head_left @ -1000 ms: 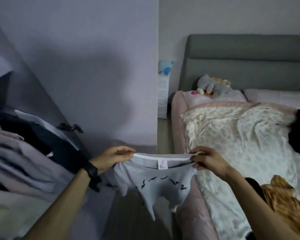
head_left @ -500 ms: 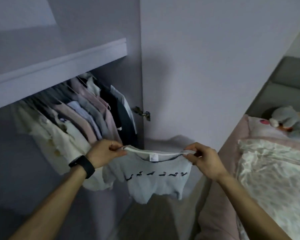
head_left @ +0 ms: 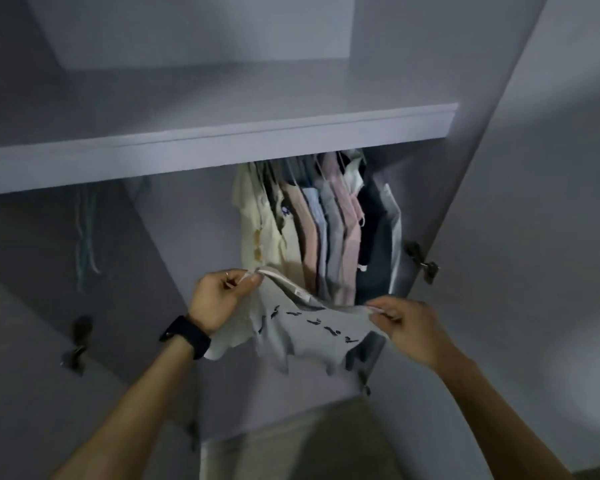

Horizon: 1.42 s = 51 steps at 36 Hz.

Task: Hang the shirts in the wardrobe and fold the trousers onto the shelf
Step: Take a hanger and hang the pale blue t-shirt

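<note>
Nearest the camera, both forearms reach forward, and each hand's grip is narrow, pinched on the neckline of the one garment. The left hand, with a black watch on its wrist, nips the white collar trim between thumb and fingers. The right hand holds the other end the same way, thumb on top. Between them hangs the grey shirt, a row of small dark figures across its chest and a white label showing inside the collar.

A second ago this shirt was stretched level with the bed behind it. The bed has since dropped out of view and the person now faces the open wardrobe. The left hand has risen above the right, so the collar line slopes down to the right. The shirt is held in the air in front of the wardrobe, not yet on anything, and I see no hanger in it.

Just behind it a packed row of hanging clothes fills the right side under the shelf. Further left, what look like empty hangers dangle, too blurred to be sure.

Carrying looks finished, so a hanger is likely the next need, and one hand will have to let go to fetch it
</note>
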Motion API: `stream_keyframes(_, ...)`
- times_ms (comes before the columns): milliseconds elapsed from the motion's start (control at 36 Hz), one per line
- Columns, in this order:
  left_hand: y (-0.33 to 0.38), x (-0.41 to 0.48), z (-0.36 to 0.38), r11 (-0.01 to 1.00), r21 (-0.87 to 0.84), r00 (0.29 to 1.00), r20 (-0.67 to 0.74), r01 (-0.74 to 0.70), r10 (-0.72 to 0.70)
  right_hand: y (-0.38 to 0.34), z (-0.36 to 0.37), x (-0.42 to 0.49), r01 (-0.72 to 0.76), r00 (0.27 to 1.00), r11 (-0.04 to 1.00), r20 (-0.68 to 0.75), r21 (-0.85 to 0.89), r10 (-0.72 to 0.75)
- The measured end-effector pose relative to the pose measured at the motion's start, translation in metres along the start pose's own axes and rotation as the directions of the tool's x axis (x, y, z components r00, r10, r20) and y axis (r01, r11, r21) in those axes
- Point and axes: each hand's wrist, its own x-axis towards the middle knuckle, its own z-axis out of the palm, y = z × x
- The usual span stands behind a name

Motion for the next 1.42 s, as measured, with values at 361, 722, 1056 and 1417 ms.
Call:
stream_keyframes(361, 0.037, -0.065, -0.031, 1.0, 0.013, 0.988, -0.154, 0.025, -0.023, -0.113, 0.032, 0.048, 0.42, 0.883, 0.873, 0.108, 0.249, -0.456)
stream_keyframes(722, 0.05, -0.11, -0.078, 0.975, 0.217, 0.971, -0.239, 0.05, 0.003, -0.194, 0.068, 0.056, 0.448, 0.831, 0.826, 0.182, 0.343, -0.526)
stream_keyframes(1056, 0.013, -0.145, -0.12, 0.746, 0.642, 0.917, -0.383, 0.176, 0.113, -0.218, 0.101, 0.051, 0.501, 0.777, 0.834, 0.306, 0.229, -0.55)
stream_keyframes(1417, 0.023, -0.152, -0.186, 0.176, 0.873, 0.815, -0.487, 0.454, 0.313, -0.279, 0.143, 0.107, 0.659, 0.665, 0.743, 0.371, 0.117, -0.648)
